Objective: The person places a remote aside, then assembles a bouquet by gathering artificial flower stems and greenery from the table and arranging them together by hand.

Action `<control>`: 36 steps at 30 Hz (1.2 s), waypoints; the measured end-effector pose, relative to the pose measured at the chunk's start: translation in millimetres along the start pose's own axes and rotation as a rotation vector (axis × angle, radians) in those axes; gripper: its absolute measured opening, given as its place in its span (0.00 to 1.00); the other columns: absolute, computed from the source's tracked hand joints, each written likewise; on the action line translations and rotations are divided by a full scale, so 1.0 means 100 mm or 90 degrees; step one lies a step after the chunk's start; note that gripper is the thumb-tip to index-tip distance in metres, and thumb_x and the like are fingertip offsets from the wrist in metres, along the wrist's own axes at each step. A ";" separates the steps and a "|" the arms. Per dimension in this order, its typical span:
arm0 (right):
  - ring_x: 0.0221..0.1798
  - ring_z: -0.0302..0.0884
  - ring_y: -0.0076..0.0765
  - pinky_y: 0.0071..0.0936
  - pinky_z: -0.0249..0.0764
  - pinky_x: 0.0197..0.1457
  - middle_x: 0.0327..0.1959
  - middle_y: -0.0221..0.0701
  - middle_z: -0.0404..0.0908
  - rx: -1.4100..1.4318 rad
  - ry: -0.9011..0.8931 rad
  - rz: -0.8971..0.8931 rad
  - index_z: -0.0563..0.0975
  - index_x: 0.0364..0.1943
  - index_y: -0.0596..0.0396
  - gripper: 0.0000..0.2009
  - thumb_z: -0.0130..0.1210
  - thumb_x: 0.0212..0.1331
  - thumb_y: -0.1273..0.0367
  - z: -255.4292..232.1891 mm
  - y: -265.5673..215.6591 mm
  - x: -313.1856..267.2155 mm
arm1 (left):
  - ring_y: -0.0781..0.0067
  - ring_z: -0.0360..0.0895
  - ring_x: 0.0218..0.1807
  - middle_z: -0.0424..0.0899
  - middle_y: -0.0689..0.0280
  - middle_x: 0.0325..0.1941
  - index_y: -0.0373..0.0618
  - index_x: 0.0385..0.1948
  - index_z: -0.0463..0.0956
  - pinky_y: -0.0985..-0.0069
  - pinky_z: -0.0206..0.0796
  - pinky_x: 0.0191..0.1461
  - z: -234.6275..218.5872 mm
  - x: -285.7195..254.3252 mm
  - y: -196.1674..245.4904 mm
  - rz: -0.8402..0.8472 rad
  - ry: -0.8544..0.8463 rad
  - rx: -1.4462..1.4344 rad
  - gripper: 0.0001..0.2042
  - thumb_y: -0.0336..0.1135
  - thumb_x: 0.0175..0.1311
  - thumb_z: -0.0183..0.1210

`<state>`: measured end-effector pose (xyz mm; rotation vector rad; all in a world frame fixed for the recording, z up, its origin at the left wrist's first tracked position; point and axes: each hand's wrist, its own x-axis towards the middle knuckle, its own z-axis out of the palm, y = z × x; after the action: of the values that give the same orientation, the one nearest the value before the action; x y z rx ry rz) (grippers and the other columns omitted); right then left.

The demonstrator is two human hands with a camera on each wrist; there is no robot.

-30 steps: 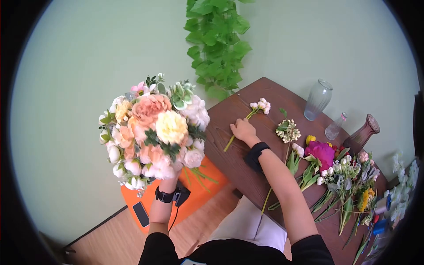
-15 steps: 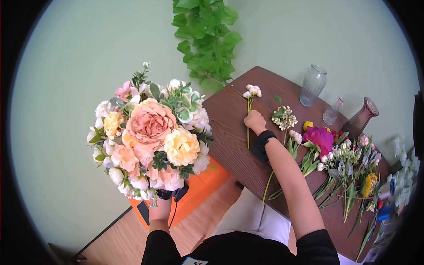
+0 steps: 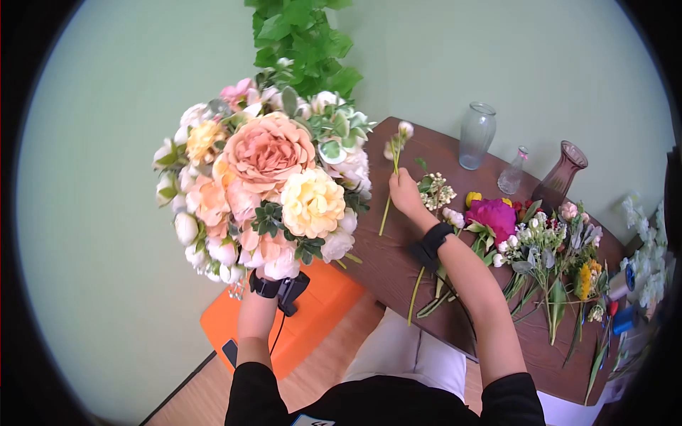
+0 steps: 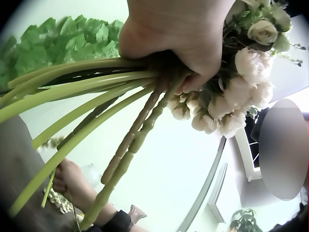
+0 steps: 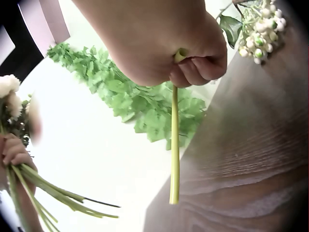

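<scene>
My left hand grips the stems of a large round bouquet of peach, cream, pink and white blooms. In the head view the blooms hide most of that hand. From the fist, green and knobbly brown-green stems fan out in the left wrist view. My right hand is curled round a green-stemmed sprig with small white blooms, held upright over the table's far left part. Its cut lower stem sticks out below the fist. A white-berry sprig lies just right of that hand.
On the brown wooden table lie a magenta peony and several other loose flowers. Behind them stand a clear vase, a small glass bottle and a purplish vase. An orange stool is below the bouquet.
My right hand has taken the white-bloom sprig up from the table and turned it upright. The bouquet has risen and shifted right in the head view, still in my left hand.
</scene>
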<state>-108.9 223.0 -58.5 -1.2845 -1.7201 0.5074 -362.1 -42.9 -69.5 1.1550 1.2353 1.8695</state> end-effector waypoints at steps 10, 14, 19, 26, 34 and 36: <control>0.20 0.54 0.15 0.18 0.55 0.22 0.15 0.25 0.59 0.321 0.156 -0.175 0.65 0.28 0.57 0.09 0.39 0.61 0.66 -1.58 -0.59 -0.63 | 0.71 0.63 0.21 0.69 0.64 0.23 0.42 0.30 0.66 0.77 0.55 0.25 2.30 1.10 0.34 0.059 -0.164 0.002 0.10 0.39 0.55 0.44; 0.26 0.65 0.18 0.20 0.63 0.28 0.23 0.30 0.71 0.342 0.181 -0.226 0.68 0.37 0.60 0.07 0.42 0.56 0.72 -1.98 -0.45 -0.86 | 0.70 0.64 0.21 0.69 0.64 0.23 0.41 0.30 0.66 0.77 0.55 0.26 2.07 0.12 0.65 0.081 -0.248 -0.012 0.10 0.38 0.55 0.44; 0.32 0.72 0.54 0.36 0.68 0.32 0.25 0.45 0.74 0.081 0.283 -0.285 0.71 0.32 0.62 0.10 0.42 0.43 0.79 -2.47 -0.33 -1.15 | 0.69 0.64 0.21 0.69 0.63 0.23 0.41 0.30 0.66 0.76 0.56 0.26 3.66 0.59 0.29 0.113 -0.339 -0.030 0.10 0.38 0.55 0.44; 0.19 0.71 0.47 0.32 0.65 0.22 0.17 0.43 0.72 0.025 0.327 -0.225 0.70 0.30 0.61 0.06 0.43 0.48 0.77 -2.69 0.08 -1.32 | 0.68 0.64 0.21 0.70 0.62 0.23 0.40 0.29 0.67 0.76 0.56 0.26 3.52 0.16 -0.22 0.131 -0.413 -0.033 0.10 0.37 0.54 0.44; 0.13 0.64 0.23 0.21 0.59 0.17 0.11 0.31 0.67 0.084 0.411 -0.093 0.69 0.33 0.58 0.05 0.44 0.57 0.71 -2.50 0.08 -1.33 | 0.67 0.65 0.22 0.70 0.61 0.23 0.39 0.29 0.67 0.75 0.57 0.27 4.05 0.52 -0.06 0.155 -0.410 -0.004 0.09 0.36 0.54 0.44; 0.13 0.65 0.25 0.22 0.59 0.17 0.11 0.31 0.67 0.078 0.428 -0.097 0.69 0.32 0.59 0.05 0.44 0.57 0.71 -2.47 0.09 -1.31 | 0.67 0.65 0.22 0.70 0.61 0.23 0.39 0.29 0.67 0.75 0.57 0.27 2.74 0.10 -0.92 0.163 -0.403 0.012 0.09 0.36 0.54 0.44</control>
<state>111.0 62.5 6.1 -1.0622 -1.1845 0.0671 -117.0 108.2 -100.9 1.8004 0.7727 1.4681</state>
